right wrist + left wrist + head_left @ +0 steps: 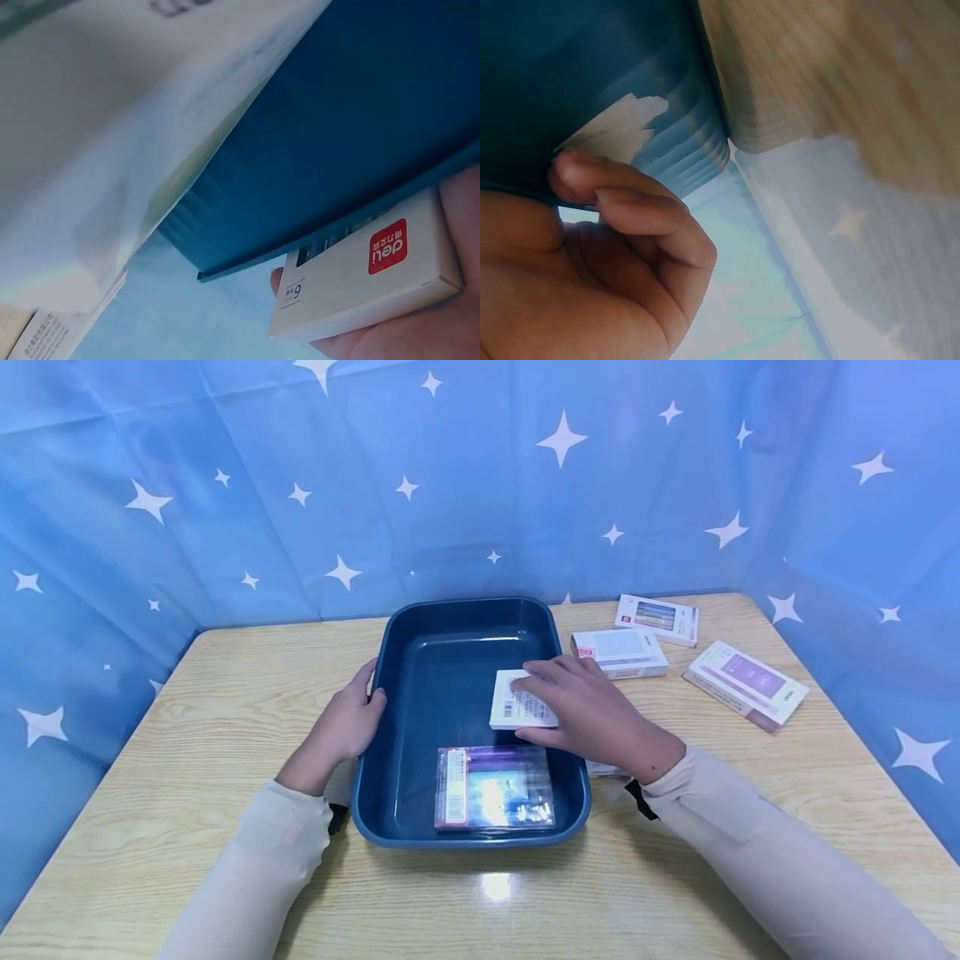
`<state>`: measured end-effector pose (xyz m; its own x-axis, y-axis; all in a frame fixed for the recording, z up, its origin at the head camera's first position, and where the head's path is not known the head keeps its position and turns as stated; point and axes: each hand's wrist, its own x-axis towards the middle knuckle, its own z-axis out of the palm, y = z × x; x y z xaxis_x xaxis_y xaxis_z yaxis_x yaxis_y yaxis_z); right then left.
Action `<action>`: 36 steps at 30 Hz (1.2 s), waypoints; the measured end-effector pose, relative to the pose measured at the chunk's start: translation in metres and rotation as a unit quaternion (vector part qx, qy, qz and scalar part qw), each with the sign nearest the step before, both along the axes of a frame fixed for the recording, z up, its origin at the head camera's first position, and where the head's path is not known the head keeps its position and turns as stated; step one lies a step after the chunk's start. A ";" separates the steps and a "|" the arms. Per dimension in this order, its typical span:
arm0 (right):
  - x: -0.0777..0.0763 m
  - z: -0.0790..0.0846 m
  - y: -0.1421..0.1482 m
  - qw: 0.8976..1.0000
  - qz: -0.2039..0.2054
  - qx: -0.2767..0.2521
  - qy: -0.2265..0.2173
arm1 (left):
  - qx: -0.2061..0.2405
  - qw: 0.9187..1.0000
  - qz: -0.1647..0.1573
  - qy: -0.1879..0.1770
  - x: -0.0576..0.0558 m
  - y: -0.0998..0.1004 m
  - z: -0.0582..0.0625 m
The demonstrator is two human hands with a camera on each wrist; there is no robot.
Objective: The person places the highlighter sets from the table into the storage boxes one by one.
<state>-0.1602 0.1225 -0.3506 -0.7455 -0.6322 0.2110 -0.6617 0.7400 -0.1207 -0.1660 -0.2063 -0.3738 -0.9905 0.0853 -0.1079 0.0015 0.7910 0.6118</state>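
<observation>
A deep blue plastic bin [468,842] stands on the table between both hands. My left hand [341,722] grips its left rim; in the left wrist view the fingers [649,210] curl against its outer wall. Over the bin's right side, my right hand [592,714] holds a small white box [508,703] with barcode and print facing up. The right wrist view shows this box's [360,274] other face, with a red deli logo and a window over several pens. A clear pack of purple and blue pens [491,787] lies in the bin's near end.
Right of the bin lie a white box with a pink label [622,652], a white box with a pen window [656,618] and a white-and-purple box [746,683]. Another white box [606,769] is mostly hidden under the right wrist. A blue star-patterned curtain [480,485] borders the table.
</observation>
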 end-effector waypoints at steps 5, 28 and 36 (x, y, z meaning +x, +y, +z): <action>-0.002 -0.002 -0.008 1.000 0.015 -0.005 0.009 | 0.000 1.000 0.001 0.002 0.000 -0.001 -0.002; -0.009 -0.014 -0.040 0.999 0.035 0.004 -0.029 | 0.003 1.000 0.005 0.000 0.001 0.000 -0.001; -0.010 -0.018 -0.044 0.997 0.025 0.049 -0.051 | 0.010 1.000 0.008 -0.003 0.000 0.000 -0.002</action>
<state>-0.1702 0.0784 -0.3691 -0.7263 -0.6837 0.0705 -0.6867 0.7174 -0.1173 -0.1657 -0.2067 -0.3757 -0.9910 0.0715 -0.1130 -0.0154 0.7785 0.6274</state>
